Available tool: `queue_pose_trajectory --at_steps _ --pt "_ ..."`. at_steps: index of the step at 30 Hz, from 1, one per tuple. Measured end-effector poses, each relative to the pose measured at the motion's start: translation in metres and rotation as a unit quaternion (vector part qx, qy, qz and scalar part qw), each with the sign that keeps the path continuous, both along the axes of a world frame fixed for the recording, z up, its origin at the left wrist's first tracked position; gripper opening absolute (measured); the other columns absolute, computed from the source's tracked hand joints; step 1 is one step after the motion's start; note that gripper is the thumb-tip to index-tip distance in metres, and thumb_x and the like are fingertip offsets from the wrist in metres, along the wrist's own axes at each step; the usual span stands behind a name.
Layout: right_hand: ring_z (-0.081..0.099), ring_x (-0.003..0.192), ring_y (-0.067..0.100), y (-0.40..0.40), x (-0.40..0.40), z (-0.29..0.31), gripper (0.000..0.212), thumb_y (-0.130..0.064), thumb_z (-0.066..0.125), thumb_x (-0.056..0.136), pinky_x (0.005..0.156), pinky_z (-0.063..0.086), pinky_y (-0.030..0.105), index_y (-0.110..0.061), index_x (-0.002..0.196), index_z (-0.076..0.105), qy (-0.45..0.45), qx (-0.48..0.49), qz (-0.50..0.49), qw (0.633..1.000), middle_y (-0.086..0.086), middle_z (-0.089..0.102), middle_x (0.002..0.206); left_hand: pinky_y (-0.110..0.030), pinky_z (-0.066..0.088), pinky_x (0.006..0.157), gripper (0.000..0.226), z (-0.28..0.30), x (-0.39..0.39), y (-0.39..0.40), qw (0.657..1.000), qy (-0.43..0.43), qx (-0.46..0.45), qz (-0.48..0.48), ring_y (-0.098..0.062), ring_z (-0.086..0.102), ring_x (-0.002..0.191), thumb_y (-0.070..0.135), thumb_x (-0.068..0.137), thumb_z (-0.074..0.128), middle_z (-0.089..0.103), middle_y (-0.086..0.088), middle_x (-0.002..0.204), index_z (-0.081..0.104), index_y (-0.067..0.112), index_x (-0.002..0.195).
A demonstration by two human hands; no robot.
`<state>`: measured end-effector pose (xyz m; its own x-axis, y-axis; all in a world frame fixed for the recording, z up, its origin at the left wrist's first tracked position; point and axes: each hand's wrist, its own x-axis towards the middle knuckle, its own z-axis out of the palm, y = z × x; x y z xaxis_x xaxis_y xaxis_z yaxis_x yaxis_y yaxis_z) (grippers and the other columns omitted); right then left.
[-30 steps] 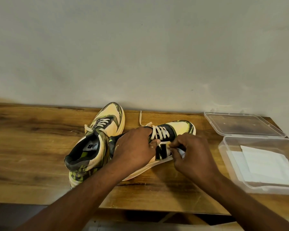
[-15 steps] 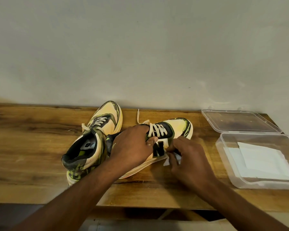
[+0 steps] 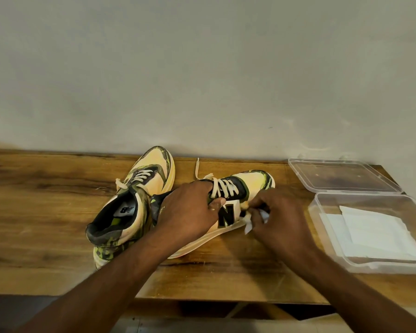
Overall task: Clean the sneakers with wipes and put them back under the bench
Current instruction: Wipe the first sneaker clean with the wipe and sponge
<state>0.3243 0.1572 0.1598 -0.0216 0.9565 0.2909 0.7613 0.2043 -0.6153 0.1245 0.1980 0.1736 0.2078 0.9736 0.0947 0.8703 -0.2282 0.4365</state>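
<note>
Two yellow, green and black sneakers lie on the wooden bench. The left sneaker lies free with its opening toward me. My left hand grips the right sneaker over its tongue and collar, tilting its side with the black N toward me. My right hand pinches a crumpled white wipe against that side, just right of the N and near the sole edge.
A clear plastic box with a stack of white wipes sits on the bench at the right, its hinged lid lying open behind it. A plain wall rises directly behind the bench. The bench's front edge is near me.
My right hand has rubbed the wipe down and along the sneaker's side by the N, from near the laces toward the sole. The left hand keeps its hold.
</note>
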Motion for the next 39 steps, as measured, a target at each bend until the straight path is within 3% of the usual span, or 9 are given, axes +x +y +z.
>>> queue_pose_trajectory --at_steps 3,8,12,15,18,22,26,35,39 --pt "0.066 0.079 0.005 0.010 0.011 0.002 0.023 0.000 0.082 0.080 0.075 0.062 0.036 -0.022 0.083 0.075 0.033 0.014 -0.043 0.998 -0.012 0.069 0.082 -0.033 0.054 0.078 0.031 -0.001 0.000 0.001 1.000 -0.001 0.001 -0.002 -0.020 0.070 0.102 0.051 0.100 0.059 0.076 0.008 0.113 0.070 0.030 0.122" --pt "0.064 0.082 0.001 -0.011 -0.019 -0.004 0.024 -0.004 0.082 0.080 0.073 0.060 0.023 -0.025 0.086 0.073 0.003 -0.005 0.022 1.000 -0.016 0.067 0.086 -0.029 0.040 0.069 0.028 0.001 0.001 0.000 1.000 0.001 0.007 0.002 -0.021 0.069 0.099 0.050 0.101 0.060 0.075 0.006 0.110 0.070 0.029 0.117" --pt "0.065 0.080 0.000 0.014 -0.004 0.004 0.023 -0.001 0.080 0.081 0.071 0.056 0.014 -0.023 0.084 0.074 0.034 0.000 -0.004 0.999 -0.016 0.069 0.085 -0.031 0.049 0.070 0.029 0.000 -0.004 0.004 1.000 0.004 0.005 -0.005 -0.022 0.069 0.096 0.051 0.100 0.060 0.076 0.006 0.105 0.070 0.029 0.115" --pt "0.067 0.075 0.002 0.033 0.021 0.011 0.019 -0.002 0.081 0.080 0.072 0.060 0.029 -0.020 0.079 0.075 0.047 0.033 -0.078 0.995 -0.014 0.072 0.080 -0.032 0.053 0.072 0.029 0.000 -0.005 0.003 1.000 0.007 0.002 -0.013 -0.020 0.069 0.095 0.050 0.099 0.060 0.076 0.007 0.104 0.070 0.028 0.115" --pt "0.068 0.075 0.000 0.021 0.006 0.008 0.021 -0.002 0.081 0.080 0.066 0.055 0.014 -0.022 0.082 0.076 0.065 -0.004 -0.051 0.997 -0.015 0.071 0.079 -0.033 0.055 0.075 0.030 0.001 -0.005 0.003 1.000 0.007 0.005 -0.018 -0.019 0.069 0.095 0.050 0.100 0.060 0.076 0.007 0.105 0.070 0.029 0.118" --pt "0.069 0.078 -0.002 0.007 -0.013 0.004 0.022 -0.003 0.082 0.081 0.070 0.057 0.013 -0.024 0.085 0.076 0.054 -0.043 0.037 0.997 -0.016 0.071 0.081 -0.033 0.054 0.073 0.031 0.003 -0.004 0.004 1.000 0.006 0.005 -0.018 -0.021 0.070 0.096 0.050 0.098 0.063 0.076 0.007 0.106 0.070 0.030 0.120" --pt "0.068 0.078 -0.002 0.025 0.009 0.012 0.019 -0.003 0.082 0.080 0.066 0.052 0.008 -0.022 0.080 0.077 0.051 -0.020 -0.012 0.998 -0.016 0.071 0.077 -0.037 0.057 0.077 0.030 0.002 -0.006 0.003 1.000 0.015 0.007 -0.025 -0.021 0.069 0.097 0.051 0.099 0.061 0.076 0.006 0.105 0.070 0.030 0.118" --pt "0.068 0.078 -0.001 0.016 -0.005 0.010 0.017 -0.006 0.083 0.080 0.071 0.057 0.017 -0.022 0.086 0.079 0.028 -0.018 0.023 0.999 -0.016 0.072 0.081 -0.036 0.058 0.078 0.033 0.000 -0.006 0.006 0.999 0.009 0.016 -0.033 -0.020 0.070 0.098 0.052 0.097 0.063 0.076 0.007 0.108 0.070 0.031 0.122" --pt "0.068 0.072 0.001 0.034 0.019 0.017 0.018 -0.005 0.083 0.079 0.069 0.060 0.028 -0.023 0.079 0.077 0.025 0.027 -0.048 0.998 -0.016 0.071 0.076 -0.038 0.058 0.079 0.032 -0.001 -0.008 0.006 0.998 -0.002 0.004 -0.057 -0.019 0.069 0.093 0.051 0.096 0.064 0.076 0.008 0.103 0.071 0.032 0.121"
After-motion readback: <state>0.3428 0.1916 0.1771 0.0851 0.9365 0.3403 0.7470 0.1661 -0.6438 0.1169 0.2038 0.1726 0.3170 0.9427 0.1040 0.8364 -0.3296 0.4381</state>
